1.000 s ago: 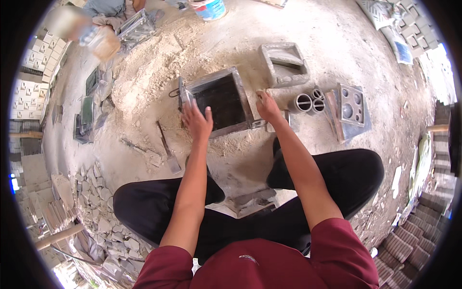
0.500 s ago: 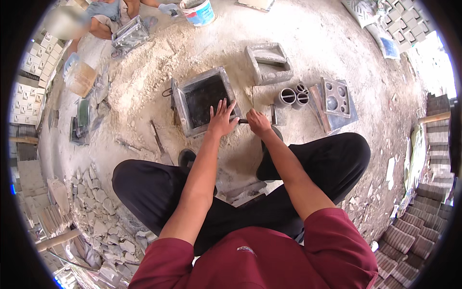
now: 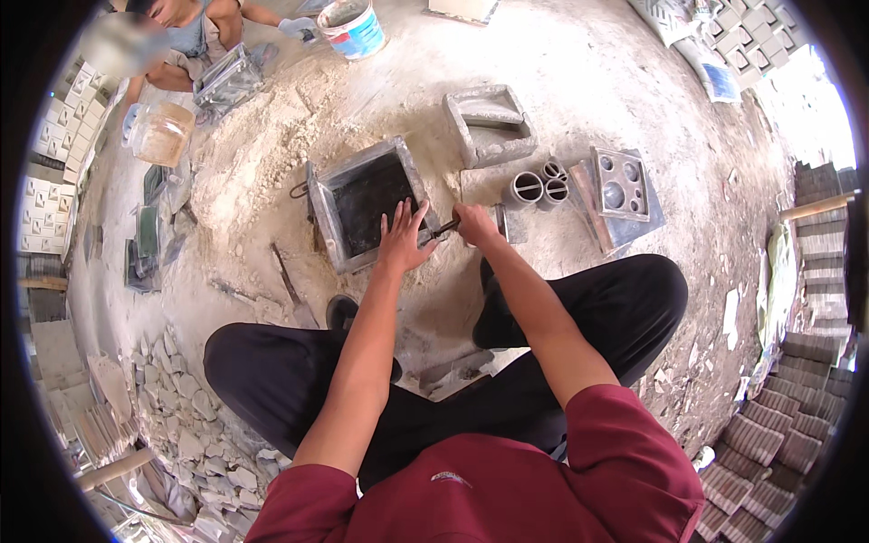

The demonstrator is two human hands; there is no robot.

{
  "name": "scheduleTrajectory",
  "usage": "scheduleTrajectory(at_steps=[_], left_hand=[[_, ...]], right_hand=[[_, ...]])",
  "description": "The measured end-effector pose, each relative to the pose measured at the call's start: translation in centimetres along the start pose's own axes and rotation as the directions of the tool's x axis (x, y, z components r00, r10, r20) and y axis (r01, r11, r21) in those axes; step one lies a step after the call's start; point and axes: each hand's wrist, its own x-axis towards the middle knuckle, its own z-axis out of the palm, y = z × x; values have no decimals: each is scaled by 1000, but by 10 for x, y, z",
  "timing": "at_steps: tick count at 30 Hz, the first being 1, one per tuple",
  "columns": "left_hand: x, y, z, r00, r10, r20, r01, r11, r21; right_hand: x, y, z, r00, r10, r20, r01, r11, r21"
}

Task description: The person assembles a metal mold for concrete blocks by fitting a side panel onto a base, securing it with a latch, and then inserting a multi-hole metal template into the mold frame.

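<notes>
A square grey mould frame point(image 3: 328, 220) with a dark, flat inside lies on the dusty ground before me. My left hand point(image 3: 403, 237) rests with spread fingers over its near right corner. In the closed fingers of my right hand point(image 3: 474, 225) is a dark, rod-like tool point(image 3: 443, 230). Its far end reaches the frame's right side beside my left thumb; exactly what it touches there I cannot tell. Just right of my right hand a small flat metal piece point(image 3: 501, 222) lies on the ground.
Three grey pipe pieces point(image 3: 523, 190) stand to the right, near a plate with round holes point(image 3: 623, 184). Beyond them is a grey rectangular mould point(image 3: 493, 154). A co-worker's gloved hand point(image 3: 297, 28) is near a bucket point(image 3: 355, 38). Rubble point(image 3: 190, 407) lies at left.
My right hand has drawn slightly away from my left, showing more of the tool, which now slants. My left hand stays on the frame. The whole view has shifted a little.
</notes>
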Motion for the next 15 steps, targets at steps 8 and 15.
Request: scheduleTrajectory(at_steps=[8,15], left_hand=[[-7,8,5,995,-18,-96,28,994,101],[-7,19,18,978,-24,-208,71,972,224]], right_hand=[[-8,-4,-6,994,102,-31,-104,992,-67],[-6,7,-37,996,78,50,-73,993,-98]])
